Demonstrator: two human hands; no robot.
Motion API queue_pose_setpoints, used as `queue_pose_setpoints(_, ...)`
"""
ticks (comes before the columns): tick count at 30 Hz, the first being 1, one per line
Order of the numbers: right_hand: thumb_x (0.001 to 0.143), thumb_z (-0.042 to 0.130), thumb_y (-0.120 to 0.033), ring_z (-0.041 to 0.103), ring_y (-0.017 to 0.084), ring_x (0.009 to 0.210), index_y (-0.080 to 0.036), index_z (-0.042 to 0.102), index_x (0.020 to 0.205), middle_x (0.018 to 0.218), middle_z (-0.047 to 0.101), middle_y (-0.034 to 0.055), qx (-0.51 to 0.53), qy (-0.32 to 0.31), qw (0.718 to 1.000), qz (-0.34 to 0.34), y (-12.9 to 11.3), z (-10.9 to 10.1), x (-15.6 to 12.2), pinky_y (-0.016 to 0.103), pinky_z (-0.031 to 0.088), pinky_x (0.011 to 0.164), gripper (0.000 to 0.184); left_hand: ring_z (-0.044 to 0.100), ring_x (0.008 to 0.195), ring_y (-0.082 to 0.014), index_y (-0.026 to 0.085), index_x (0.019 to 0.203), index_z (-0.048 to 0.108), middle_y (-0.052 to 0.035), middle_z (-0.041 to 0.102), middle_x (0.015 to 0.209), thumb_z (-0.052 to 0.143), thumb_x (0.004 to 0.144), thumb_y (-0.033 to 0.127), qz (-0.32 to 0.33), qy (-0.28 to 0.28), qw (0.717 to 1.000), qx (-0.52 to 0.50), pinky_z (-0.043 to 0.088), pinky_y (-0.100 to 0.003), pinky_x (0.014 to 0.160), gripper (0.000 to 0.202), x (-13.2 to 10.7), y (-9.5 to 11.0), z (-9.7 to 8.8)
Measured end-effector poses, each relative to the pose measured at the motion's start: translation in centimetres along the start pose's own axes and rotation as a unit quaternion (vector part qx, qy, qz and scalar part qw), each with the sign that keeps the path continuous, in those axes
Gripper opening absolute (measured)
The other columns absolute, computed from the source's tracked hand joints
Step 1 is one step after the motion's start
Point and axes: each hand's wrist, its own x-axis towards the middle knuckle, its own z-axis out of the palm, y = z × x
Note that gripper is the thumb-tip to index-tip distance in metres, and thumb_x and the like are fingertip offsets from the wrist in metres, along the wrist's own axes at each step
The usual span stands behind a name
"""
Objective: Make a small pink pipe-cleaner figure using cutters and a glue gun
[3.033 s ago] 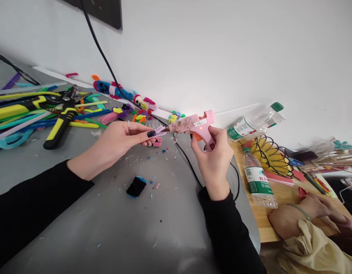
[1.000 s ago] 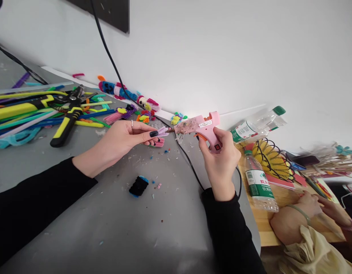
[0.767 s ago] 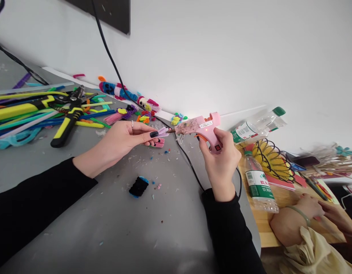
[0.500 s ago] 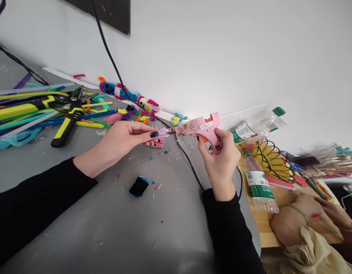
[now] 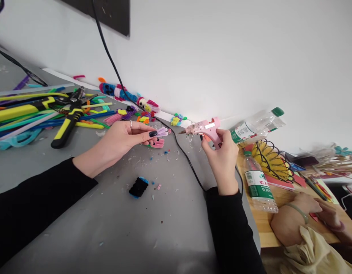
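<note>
My left hand (image 5: pixel 126 137) pinches a small bundle of lilac pipe cleaners (image 5: pixel 162 131) between thumb and fingers, their ends pointing right. A pink fuzzy piece (image 5: pixel 157 143) shows just below those fingertips; whether it is held or lies on the table I cannot tell. My right hand (image 5: pixel 223 158) is wrapped round the grip of a pink hot glue gun (image 5: pixel 203 127), whose nozzle points left, a short gap away from the lilac ends. Fine glue strings hang under its barrel. On the grey table (image 5: pixel 136 236) nearer to me lies a black fuzzy block (image 5: pixel 138 187) with blue edges.
Wire strippers (image 5: pixel 68 114) rest on a heap of coloured pipe cleaners (image 5: pixel 30 123) at left. Finished pipe-cleaner figures (image 5: pixel 119 91) line the wall. A black cord (image 5: pixel 190 163) crosses the table. At right are plastic bottles (image 5: pixel 258 184), a yellow basket (image 5: pixel 271 161) and another person's hands (image 5: pixel 305 205).
The glue gun in my right hand has drawn back to the right, its nozzle leaving the lilac pipe cleaners. My left hand has barely moved. The other person's hands have shifted slightly.
</note>
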Motion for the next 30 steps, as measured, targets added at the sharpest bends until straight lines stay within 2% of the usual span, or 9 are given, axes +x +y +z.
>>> queue_pose_setpoints(3,0.080,0.072,-0.040,0.062,0.024,0.077,-0.017,0.062,0.097,0.087,0.068,0.0084,-0.036,-0.055,0.994,0.089,1.2,1.1,-0.1,0.036,0.048,0.071,0.030,0.068,0.074,-0.0166,0.019,0.093,0.080,-0.0035,0.078,0.080,0.080,0.072,0.027,0.012,-0.006,1.000,0.013,0.055,-0.032,0.077,0.023,-0.1,0.2,0.0)
queue_pose_setpoints(6,0.081,0.071,-0.040,0.060,0.027,0.083,-0.017,0.061,0.086,0.087,0.065,0.0109,-0.083,-0.100,0.986,0.105,2.2,1.8,-0.5,0.041,0.049,0.077,0.026,0.069,0.075,-0.0179,0.020,0.094,0.080,-0.0045,0.080,0.085,0.078,0.074,0.031,0.045,-0.001,0.996,0.075,0.055,-0.033,0.077,0.023,-0.5,0.5,0.1)
queue_pose_setpoints(9,0.086,0.069,-0.045,0.058,0.032,0.099,-0.016,0.065,0.092,0.102,0.064,0.0160,-0.088,-0.048,0.993,0.059,1.8,1.6,-0.5,0.049,0.048,0.089,0.030,0.072,0.079,-0.0200,0.021,0.095,0.081,-0.0057,0.082,0.093,0.075,0.079,0.032,0.108,0.022,0.983,0.144,0.057,-0.033,0.079,0.020,-1.0,0.6,0.2)
queue_pose_setpoints(12,0.093,0.066,-0.045,0.059,0.030,0.107,-0.018,0.067,0.106,0.111,0.065,0.0136,0.020,-0.004,1.000,-0.008,-0.3,0.5,-0.4,0.048,0.050,0.093,0.029,0.074,0.086,-0.0229,0.027,0.091,0.082,-0.0039,0.082,0.095,0.072,0.084,0.034,0.201,0.037,0.958,0.199,0.057,-0.033,0.082,0.015,-1.5,0.5,0.5)
queue_pose_setpoints(15,0.097,0.068,-0.041,0.066,0.023,0.106,-0.023,0.067,0.116,0.113,0.071,0.0081,0.196,-0.119,0.969,-0.093,-3.3,-0.5,-0.6,0.040,0.054,0.092,0.026,0.075,0.094,-0.0243,0.036,0.084,0.082,-0.0011,0.082,0.095,0.070,0.086,0.039,0.266,0.010,0.936,0.232,0.055,-0.033,0.090,0.012,-1.9,0.4,0.7)
queue_pose_setpoints(18,0.096,0.073,-0.043,0.067,0.023,0.111,-0.025,0.068,0.115,0.115,0.073,0.0066,0.253,-0.197,0.936,-0.143,-5.3,-0.8,-1.1,0.041,0.053,0.099,0.026,0.075,0.096,-0.0243,0.038,0.081,0.080,-0.0001,0.082,0.097,0.068,0.087,0.043,0.266,-0.031,0.932,0.246,0.055,-0.034,0.097,0.014,-2.2,0.4,0.8)
queue_pose_setpoints(22,0.099,0.070,-0.033,0.067,0.022,0.107,-0.025,0.070,0.107,0.105,0.075,0.0041,0.273,-0.205,0.925,-0.167,-5.8,-0.5,-1.5,0.041,0.053,0.096,0.011,0.075,0.098,-0.0247,0.038,0.082,0.080,-0.0001,0.083,0.101,0.069,0.088,0.044,0.268,-0.050,0.929,0.252,0.055,-0.036,0.100,0.014,-2.3,0.4,0.7)
queue_pose_setpoints(26,0.098,0.071,-0.025,0.067,0.020,0.102,-0.024,0.069,0.103,0.103,0.074,0.0034,0.287,-0.193,0.920,-0.182,-5.7,-0.5,-1.5,0.040,0.053,0.094,0.006,0.076,0.093,-0.0216,0.038,0.084,0.081,0.0014,0.084,0.100,0.065,0.091,0.034,0.318,-0.052,0.910,0.262,0.057,-0.032,0.091,0.017,-2.3,0.2,0.6)
queue_pose_setpoints(30,0.098,0.068,-0.022,0.066,0.020,0.097,-0.024,0.067,0.099,0.100,0.073,0.0036,0.279,-0.185,0.922,-0.195,-6.0,-0.7,-1.6,0.039,0.054,0.088,0.003,0.076,0.088,-0.0210,0.041,0.090,0.080,0.0029,0.083,0.096,0.065,0.092,0.035,0.323,-0.037,0.907,0.269,0.056,-0.032,0.086,0.017,-2.4,0.2,0.7)
